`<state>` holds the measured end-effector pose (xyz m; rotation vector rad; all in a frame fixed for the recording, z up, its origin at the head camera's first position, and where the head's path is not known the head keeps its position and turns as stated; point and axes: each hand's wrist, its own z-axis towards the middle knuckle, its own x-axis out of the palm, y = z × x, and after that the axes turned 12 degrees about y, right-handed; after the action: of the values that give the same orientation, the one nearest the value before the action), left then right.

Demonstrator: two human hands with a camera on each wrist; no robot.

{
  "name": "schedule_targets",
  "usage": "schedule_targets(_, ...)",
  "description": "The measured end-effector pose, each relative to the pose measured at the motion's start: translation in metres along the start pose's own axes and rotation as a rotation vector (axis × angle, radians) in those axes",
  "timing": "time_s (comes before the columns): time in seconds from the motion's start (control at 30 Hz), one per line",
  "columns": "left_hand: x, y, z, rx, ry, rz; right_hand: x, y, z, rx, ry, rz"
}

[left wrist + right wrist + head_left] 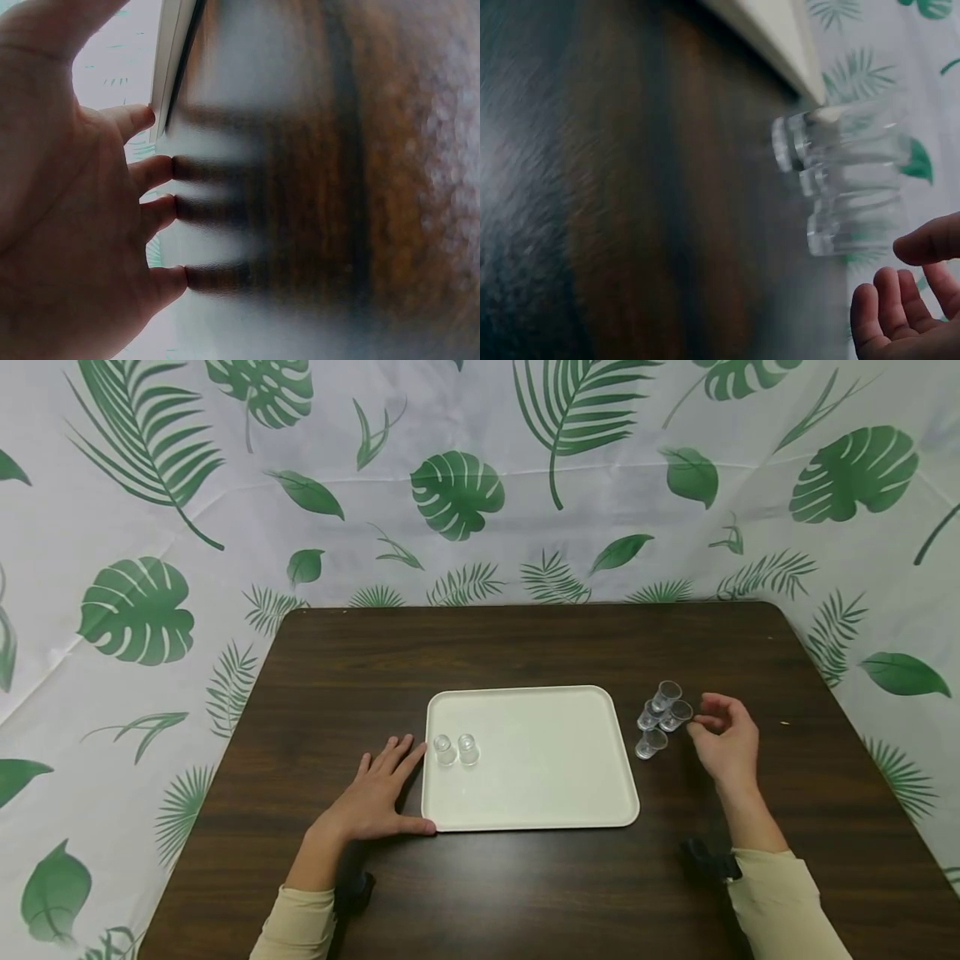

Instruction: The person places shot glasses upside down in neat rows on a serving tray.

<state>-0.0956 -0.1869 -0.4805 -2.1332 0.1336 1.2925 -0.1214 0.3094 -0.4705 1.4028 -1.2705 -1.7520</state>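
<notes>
My left hand [378, 802] has its fingers spread beside the white tray [540, 760]. Its thumb touches the near left corner, and its index fingertip is at the left rim. In the left wrist view the other fingertips [161, 216] rest on the table. On the tray's left part stand two small clear shot glasses [468, 749], side by side. Several more shot glasses [651, 743] are grouped right of the tray. My right hand [726, 743] is just right of that group, fingers loosely bent, thumb close to the nearest glass [862, 221]. It holds nothing that I can see.
A dark wooden table [525, 893] carries everything. Behind it and at both sides hangs a white cloth [480, 443] with green leaf prints. A dark wrist strap [729, 866] is at the right sleeve, and another dark device [358, 892] is below the left wrist.
</notes>
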Motion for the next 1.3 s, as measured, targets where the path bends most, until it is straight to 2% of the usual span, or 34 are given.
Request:
schedule_targets(0.2, 0.0, -0.001, 0.0, -0.003, -0.004, -0.001, -0.003, -0.014, 0.004, -0.011, 0.198, -0.102)
schedule_targets(0.33, -0.001, -0.001, -0.001, -0.003, 0.001, -0.001, -0.003, -0.019, 0.006, 0.005, 0.245, -0.155)
schedule_targets(0.47, -0.001, -0.002, -0.002, -0.006, 0.007, 0.003, -0.001, -0.021, 0.008, 0.018, 0.249, -0.199)
schedule_targets(0.7, 0.0, -0.001, -0.001, -0.011, 0.011, -0.001, 0.001, -0.025, 0.01, -0.01, 0.255, -0.267)
schedule_targets(1.3, 0.0, -0.001, -0.002, -0.021, 0.023, 0.0, 0.004, -0.026, 0.01, -0.016, 0.22, -0.3)
